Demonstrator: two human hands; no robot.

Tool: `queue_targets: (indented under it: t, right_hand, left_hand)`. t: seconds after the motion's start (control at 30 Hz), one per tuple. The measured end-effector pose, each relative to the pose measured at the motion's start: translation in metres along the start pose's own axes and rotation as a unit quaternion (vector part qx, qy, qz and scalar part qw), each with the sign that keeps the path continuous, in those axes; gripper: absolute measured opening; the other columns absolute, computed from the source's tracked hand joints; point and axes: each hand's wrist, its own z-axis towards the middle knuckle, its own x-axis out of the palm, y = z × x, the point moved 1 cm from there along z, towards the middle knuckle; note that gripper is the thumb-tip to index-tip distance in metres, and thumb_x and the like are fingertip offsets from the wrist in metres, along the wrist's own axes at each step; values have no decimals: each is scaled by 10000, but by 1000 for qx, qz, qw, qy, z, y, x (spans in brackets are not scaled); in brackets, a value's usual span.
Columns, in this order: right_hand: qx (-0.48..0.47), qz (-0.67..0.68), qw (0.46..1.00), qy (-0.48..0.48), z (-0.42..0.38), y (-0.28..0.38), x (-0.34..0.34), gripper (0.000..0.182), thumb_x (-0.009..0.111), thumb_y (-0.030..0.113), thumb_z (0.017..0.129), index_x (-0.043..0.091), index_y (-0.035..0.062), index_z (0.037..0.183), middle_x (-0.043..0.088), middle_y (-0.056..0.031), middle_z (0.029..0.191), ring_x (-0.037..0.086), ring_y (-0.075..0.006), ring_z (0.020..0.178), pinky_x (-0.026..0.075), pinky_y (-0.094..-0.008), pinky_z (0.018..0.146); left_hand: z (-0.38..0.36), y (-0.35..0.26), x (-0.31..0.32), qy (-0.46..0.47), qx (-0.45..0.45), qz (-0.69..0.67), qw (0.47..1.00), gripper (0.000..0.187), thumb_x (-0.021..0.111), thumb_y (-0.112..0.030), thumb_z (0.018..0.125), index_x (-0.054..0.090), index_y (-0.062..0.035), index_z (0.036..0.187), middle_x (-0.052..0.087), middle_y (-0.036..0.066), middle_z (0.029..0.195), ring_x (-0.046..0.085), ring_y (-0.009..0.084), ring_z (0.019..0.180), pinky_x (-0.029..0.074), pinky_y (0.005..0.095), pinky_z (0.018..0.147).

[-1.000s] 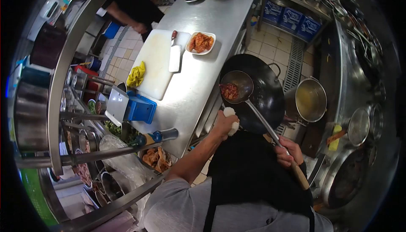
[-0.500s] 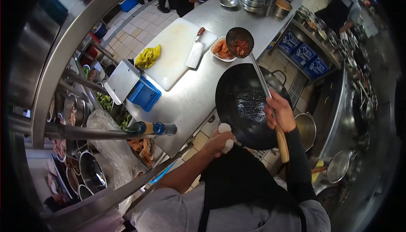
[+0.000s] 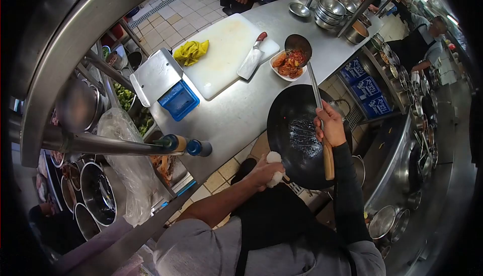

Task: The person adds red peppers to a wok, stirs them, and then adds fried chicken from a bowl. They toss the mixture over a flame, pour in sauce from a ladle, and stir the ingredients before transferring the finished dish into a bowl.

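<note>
My left hand is closed round a white cloth at the near edge of the black wok, where its handle is mostly hidden. The wok hangs tilted in front of me, its inside dark and shiny. My right hand grips the ladle by its metal shaft, just above the wooden end. Tipped over a small white bowl, the ladle's head has reddish food at its lip. Orange-red pieces fill the bowl, which stands at the counter's edge.
On the steel counter lie a white cutting board, a cleaver, a yellow cloth and a blue container. Stacked metal bowls stand at the back. A steel rail crosses on the left. A co-worker stands far right.
The ladle has tipped further, and food now shows at its lip over the white bowl. The wok has come closer under the bowl. My view has shifted, moving the counter rightward.
</note>
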Motion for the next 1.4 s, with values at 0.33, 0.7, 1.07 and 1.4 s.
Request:
queue_targets:
  t: [0.33, 0.7, 1.07, 1.4]
  right_hand:
    - [-75, -136, 986, -60, 6, -15, 14, 533, 528, 151, 962, 353, 44, 1454, 465, 3, 628, 404, -65, 367, 345, -228, 324]
    - [-202, -327, 913, -135, 10, -48, 4, 511, 565, 146, 921, 437, 19, 1399, 531, -65, 665, 502, -108, 596, 437, -266, 593]
    - [-237, -370, 886, -147, -12, -56, 16, 520, 559, 155, 935, 417, 38, 1421, 584, -86, 759, 505, -109, 653, 456, -259, 662]
    - [-282, -411, 858, -127, -15, -57, 9, 545, 559, 135, 925, 391, 100, 1442, 608, -201, 684, 647, -273, 587, 495, -341, 604]
  left_hand:
    - [7, 6, -6, 20, -6, 7, 1000, 564, 715, -120, 687, 391, 26, 1125, 536, 94, 892, 569, 152, 726, 483, 305, 564]
    - [8, 9, -5, 9, 8, 9, 1000, 569, 711, -112, 694, 368, 34, 1124, 530, 100, 879, 568, 150, 719, 483, 293, 565]
    - [-20, -21, 6, 14, 75, 87, 993, 602, 718, -132, 700, 332, 66, 1118, 548, 126, 868, 578, 171, 726, 496, 318, 587]
    - [-20, -10, -9, 58, 267, 357, 893, 266, 707, -168, 728, 576, -49, 927, 506, 128, 949, 517, 229, 950, 445, 377, 848]
